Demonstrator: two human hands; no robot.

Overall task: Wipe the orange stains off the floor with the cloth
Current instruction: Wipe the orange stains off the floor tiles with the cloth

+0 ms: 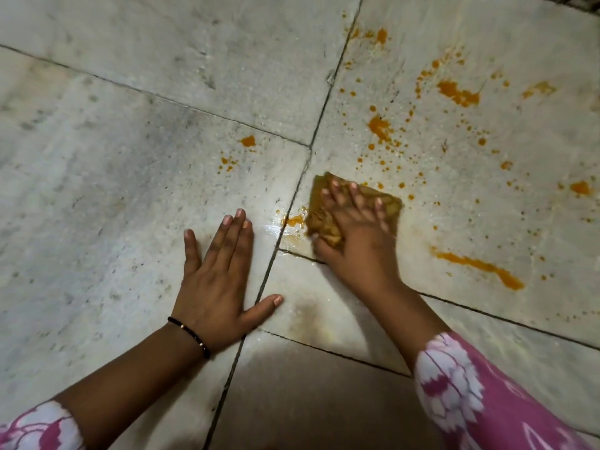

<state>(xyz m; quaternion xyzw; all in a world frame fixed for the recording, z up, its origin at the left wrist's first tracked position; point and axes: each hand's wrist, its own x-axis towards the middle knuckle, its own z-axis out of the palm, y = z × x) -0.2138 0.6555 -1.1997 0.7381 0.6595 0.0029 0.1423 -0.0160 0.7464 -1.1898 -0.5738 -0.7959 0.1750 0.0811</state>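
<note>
The right hand (354, 228) lay on a folded cloth (388, 207) near the middle of the frame. Its fingers were spread over the top and the thumb curled round the near edge, so its grip had the cloth and pushed it flat on the floor (97, 157). That looked like the way to rub hard. The cloth was already yellow-brown and sat just right of a dark tile line (319, 118).

The left hand (216, 284) lay flat and open on the floor in the lower middle, holding nothing. It seemed to prop the person up while they leaned forward.

A wet orange smear (295, 220) touched the cloth's left edge. Most orange stains (457, 94) were in the upper right, and a long streak (477, 266) sat at the right, well apart from the cloth. I think much wiping was left
</note>
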